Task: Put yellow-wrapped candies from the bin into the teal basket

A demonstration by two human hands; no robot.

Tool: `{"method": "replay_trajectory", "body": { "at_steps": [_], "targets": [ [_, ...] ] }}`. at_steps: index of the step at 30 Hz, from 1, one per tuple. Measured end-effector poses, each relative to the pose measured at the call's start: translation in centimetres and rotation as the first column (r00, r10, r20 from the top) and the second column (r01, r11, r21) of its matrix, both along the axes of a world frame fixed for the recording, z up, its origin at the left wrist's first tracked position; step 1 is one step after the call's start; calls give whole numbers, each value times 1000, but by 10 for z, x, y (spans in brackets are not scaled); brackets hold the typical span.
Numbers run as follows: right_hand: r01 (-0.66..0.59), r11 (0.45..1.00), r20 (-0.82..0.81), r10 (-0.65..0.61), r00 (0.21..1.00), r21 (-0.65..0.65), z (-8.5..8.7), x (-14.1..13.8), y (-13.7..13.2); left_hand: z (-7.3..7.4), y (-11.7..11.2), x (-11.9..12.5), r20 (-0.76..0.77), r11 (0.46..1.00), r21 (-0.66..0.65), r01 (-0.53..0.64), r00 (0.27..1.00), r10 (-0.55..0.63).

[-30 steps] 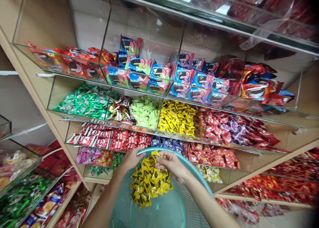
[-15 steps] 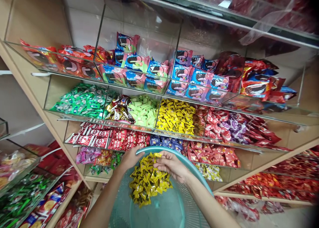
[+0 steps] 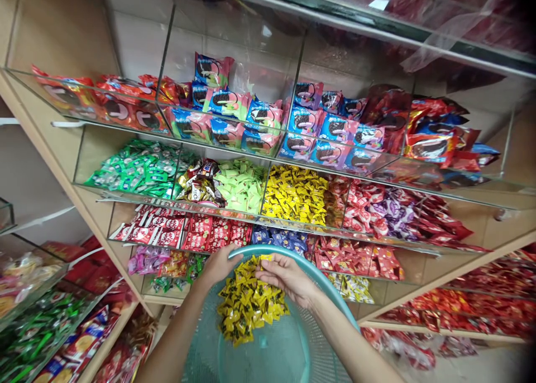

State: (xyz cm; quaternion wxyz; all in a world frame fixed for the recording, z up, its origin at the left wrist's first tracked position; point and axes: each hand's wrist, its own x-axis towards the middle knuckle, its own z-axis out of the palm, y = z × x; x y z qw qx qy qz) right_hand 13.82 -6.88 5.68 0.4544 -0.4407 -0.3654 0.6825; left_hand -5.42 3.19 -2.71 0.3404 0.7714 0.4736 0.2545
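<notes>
A round teal plastic basket (image 3: 288, 349) with mesh sides is in front of me at the bottom of the view. My left hand (image 3: 220, 264) grips its far rim at the left, fingers closed over the edge. Inside, a heap of yellow wrapped candies (image 3: 251, 307) lies against the far side of the basket. Over the heap, near the far rim, my right hand (image 3: 285, 277) pinches one yellow candy (image 3: 264, 260) between thumb and fingers. Its other fingers are curled, and what may lie under them is hidden.
Clear-fronted shelves rise ahead, with cookie packets (image 3: 226, 104) above, then green candies (image 3: 136, 168), yellow candies (image 3: 295, 196) and purple candies (image 3: 393, 212). Red packets (image 3: 209, 232) sit lower. More candy shelves (image 3: 473, 299) stand at the right, and green packets (image 3: 37, 316) at the left.
My right hand has shifted very slightly to the left with the candy in its fingers. My left hand stays on the basket rim.
</notes>
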Motion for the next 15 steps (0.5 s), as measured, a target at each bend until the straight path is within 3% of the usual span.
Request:
{"method": "replay_trajectory", "body": {
  "at_steps": [6,15],
  "targets": [
    [35,999,17,-34,999,-24,1,-2,0,7,-2,1,-34,1000,-10,-12,999,12],
    [17,1000,60,-17,998,-10,-1,-4,0,4,-1,0,-29,1000,-6,-26,999,25]
  ]
}}
